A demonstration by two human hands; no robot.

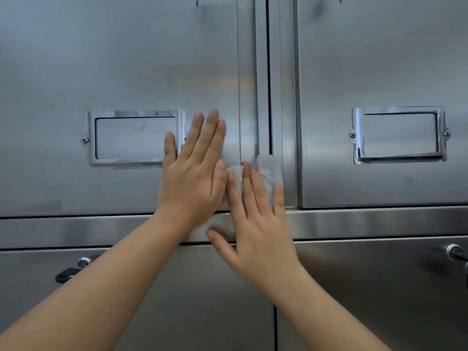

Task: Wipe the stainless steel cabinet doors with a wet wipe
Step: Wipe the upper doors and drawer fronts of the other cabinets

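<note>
Two stainless steel cabinet doors fill the view: the left door [114, 59] and the right door [379, 59], split by a vertical seam. My left hand [195, 168] lies flat with straight fingers on the left door, beside its chrome label frame [134, 114]. My right hand [255, 219] presses a white wet wipe [268, 168] flat against the lower corner of the left door at the seam. The wipe shows above and between my fingers; the rest is hidden under the hand.
A second chrome label frame [398, 110] sits on the right door. A horizontal steel rail [379, 221] runs below the doors. Lower doors carry a black latch handle [68, 273] at left and a knob [453, 250] at right.
</note>
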